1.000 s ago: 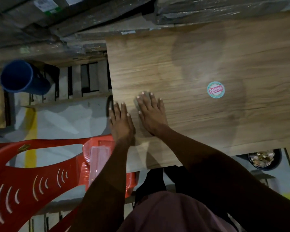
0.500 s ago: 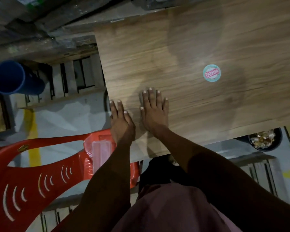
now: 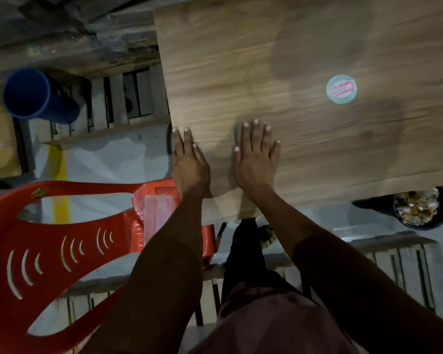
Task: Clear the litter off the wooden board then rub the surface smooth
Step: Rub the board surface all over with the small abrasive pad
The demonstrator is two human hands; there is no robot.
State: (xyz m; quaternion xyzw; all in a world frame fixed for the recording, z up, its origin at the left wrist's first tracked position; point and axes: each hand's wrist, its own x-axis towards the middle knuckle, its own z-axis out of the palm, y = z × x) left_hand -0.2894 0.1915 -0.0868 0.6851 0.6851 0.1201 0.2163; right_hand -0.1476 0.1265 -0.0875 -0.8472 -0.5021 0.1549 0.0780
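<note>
The wooden board (image 3: 304,60) fills the upper right, with a round teal and red sticker (image 3: 341,89) on it. My right hand (image 3: 256,159) lies flat, palm down, on the board near its front left corner. It presses on a small grey sheet (image 3: 237,135), of which only an edge shows beside the index finger. My left hand (image 3: 188,162) rests flat on the board's left edge, fingers apart, holding nothing. No loose litter shows on the board.
A red plastic chair (image 3: 62,241) stands at the left with a pink box (image 3: 157,215) on its seat. A blue tube (image 3: 33,95) lies at the far left. A black bowl of scraps (image 3: 420,208) sits below the board's front edge. Wooden slats cover the floor.
My right hand has slid to the right along the board, away from my left hand. The left hand stays at the board's left edge.
</note>
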